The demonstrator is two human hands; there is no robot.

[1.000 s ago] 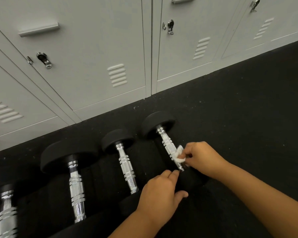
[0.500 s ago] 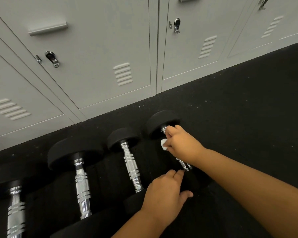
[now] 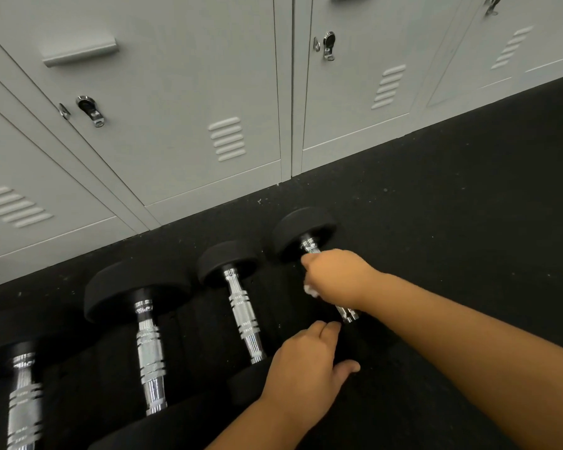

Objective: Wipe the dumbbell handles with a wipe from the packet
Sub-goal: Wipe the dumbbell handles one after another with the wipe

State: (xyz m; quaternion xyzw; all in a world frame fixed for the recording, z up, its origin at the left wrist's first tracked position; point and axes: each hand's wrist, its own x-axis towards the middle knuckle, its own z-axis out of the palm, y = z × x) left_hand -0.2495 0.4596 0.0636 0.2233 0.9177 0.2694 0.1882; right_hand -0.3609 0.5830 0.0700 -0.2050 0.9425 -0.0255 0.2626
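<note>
Wiping the rightmost dumbbell (image 3: 303, 227), centre right.
Right hand (image 3: 337, 276) grips the white wipe (image 3: 310, 290) around its chrome handle (image 3: 346, 312); left hand (image 3: 309, 362), fingers relaxed, rests on its near end.

Right of centre in the frame, the right hand (image 3: 337, 276) is gripping the chrome handle (image 3: 347, 312) of the rightmost dumbbell (image 3: 301, 226), with a white wipe (image 3: 310, 290) peeking out beneath its fingers. Just below, the left hand (image 3: 306, 365) is resting on that dumbbell's near black end. Three other dumbbells (image 3: 242, 306) are lying in a row toward the lower left on the black floor (image 3: 452, 190), and grey lockers (image 3: 176, 92) are filling the top.
</note>
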